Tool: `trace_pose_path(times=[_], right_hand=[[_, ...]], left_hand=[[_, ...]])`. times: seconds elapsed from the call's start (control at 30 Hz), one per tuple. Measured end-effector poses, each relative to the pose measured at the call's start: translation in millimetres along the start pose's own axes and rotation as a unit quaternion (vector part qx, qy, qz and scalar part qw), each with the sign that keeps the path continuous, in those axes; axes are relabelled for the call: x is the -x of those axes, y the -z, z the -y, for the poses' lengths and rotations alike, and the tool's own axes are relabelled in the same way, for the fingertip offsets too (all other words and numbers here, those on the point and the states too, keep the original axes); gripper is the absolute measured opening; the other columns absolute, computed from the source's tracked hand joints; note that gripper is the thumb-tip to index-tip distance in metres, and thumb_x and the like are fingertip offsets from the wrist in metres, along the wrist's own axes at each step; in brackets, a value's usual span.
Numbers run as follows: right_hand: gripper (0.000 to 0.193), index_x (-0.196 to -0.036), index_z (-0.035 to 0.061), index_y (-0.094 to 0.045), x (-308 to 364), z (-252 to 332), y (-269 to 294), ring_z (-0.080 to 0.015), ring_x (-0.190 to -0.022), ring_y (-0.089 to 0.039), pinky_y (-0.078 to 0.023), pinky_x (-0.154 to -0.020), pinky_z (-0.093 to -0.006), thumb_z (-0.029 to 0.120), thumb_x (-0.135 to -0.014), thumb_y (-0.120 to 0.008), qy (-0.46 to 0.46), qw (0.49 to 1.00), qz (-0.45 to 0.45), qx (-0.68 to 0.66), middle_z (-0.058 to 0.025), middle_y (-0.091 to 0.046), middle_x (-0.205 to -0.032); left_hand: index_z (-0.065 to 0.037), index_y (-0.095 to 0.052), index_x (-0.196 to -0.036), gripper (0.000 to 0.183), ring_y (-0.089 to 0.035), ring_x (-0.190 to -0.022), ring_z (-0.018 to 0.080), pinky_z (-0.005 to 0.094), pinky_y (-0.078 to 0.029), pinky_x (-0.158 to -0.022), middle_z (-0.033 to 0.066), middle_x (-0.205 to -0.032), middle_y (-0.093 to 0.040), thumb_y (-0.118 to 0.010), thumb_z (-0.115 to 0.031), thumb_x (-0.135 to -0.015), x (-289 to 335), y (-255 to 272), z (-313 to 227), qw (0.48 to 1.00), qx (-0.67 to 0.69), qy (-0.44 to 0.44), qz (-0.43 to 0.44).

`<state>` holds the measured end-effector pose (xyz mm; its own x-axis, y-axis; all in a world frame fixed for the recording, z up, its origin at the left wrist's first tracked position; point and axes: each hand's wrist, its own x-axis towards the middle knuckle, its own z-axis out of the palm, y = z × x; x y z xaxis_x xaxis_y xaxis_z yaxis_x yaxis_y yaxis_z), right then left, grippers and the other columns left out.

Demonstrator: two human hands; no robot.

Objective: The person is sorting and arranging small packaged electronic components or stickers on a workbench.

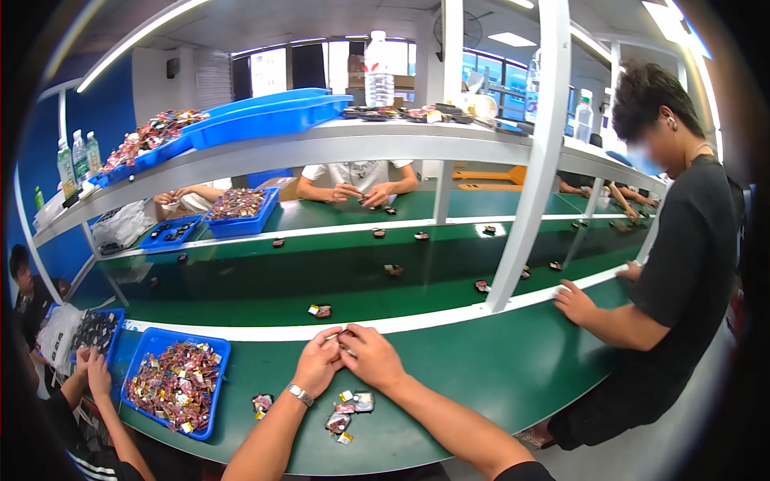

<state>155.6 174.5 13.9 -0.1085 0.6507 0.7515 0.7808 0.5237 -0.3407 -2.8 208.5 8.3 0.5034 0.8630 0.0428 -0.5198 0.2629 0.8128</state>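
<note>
My left hand (319,362), with a metal-banded watch (301,394) on its wrist, and my right hand (374,359) meet over the green table (449,361). Between their fingertips they pinch a small dark electronic part (347,336), mostly covered by the fingers. Closer to me, between my forearms, lie several black-and-red electronic pieces (340,421) with white and yellow bits. Another such small piece (261,403) rests just left of my left forearm. Left of my arms stands a blue tray (224,385) heaped with small reddish parts.
Beyond a white rail (409,322) runs a green conveyor belt (337,276) carrying scattered small pieces. A white post (525,192) and an overhead shelf (385,140) with blue trays cross the view. A standing person (682,240) leans in at right; other people's hands work at left and across.
</note>
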Motion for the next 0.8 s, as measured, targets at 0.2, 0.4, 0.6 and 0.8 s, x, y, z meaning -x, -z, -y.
trace_pose_path(times=[0.2,0.4,0.6,0.8], right_hand=[[0.022,-0.092,0.0035,-0.072,-29,-111,4,-0.0337,-0.097,-0.062,-0.051,-0.089,-0.0415,0.011,-0.072,-0.072,-0.143,0.981,-0.1,0.089,-0.0151,-0.066,-0.109],[0.029,-0.095,0.0033,-0.069,-45,-121,-16,-0.0363,-0.097,-0.061,-0.051,-0.086,-0.0426,0.022,-0.074,-0.076,-0.164,0.977,-0.049,0.129,-0.0155,-0.066,-0.102],[0.053,-0.104,-0.0045,-0.058,-54,-50,-58,-0.0373,-0.096,-0.059,-0.048,-0.086,-0.0451,0.033,-0.073,-0.08,-0.219,0.971,0.072,0.064,-0.0224,-0.062,-0.097],[0.049,-0.102,-0.0028,-0.055,-68,-46,-90,-0.038,-0.092,-0.061,-0.051,-0.084,-0.0441,0.027,-0.072,-0.08,-0.234,0.965,0.034,0.11,-0.0212,-0.064,-0.095]], left_hand=[[0.003,-0.051,-0.122,0.028,-0.063,-0.111,0.0263,0.0371,-0.055,-0.093,0.0184,-0.129,-0.058,-0.055,-0.004,-0.095,-10,-8,5,0.988,-0.107,-0.077,-0.081],[0.004,-0.061,-0.103,0.016,-0.068,-0.092,0.0176,0.0277,-0.056,-0.075,0.0121,-0.106,-0.068,-0.053,0.003,-0.09,-10,1,7,0.95,-0.224,-0.143,-0.161],[-0.001,-0.06,-0.099,0.014,-0.064,-0.078,0.0116,0.0236,-0.051,-0.06,0.0075,-0.098,-0.067,-0.053,0.003,-0.087,-17,11,4,0.907,-0.289,-0.184,-0.245],[-0.001,-0.059,-0.102,0.015,-0.06,-0.073,0.0092,0.0225,-0.049,-0.057,0.0072,-0.097,-0.066,-0.055,0.002,-0.088,-20,20,6,0.893,-0.327,-0.196,-0.24]])
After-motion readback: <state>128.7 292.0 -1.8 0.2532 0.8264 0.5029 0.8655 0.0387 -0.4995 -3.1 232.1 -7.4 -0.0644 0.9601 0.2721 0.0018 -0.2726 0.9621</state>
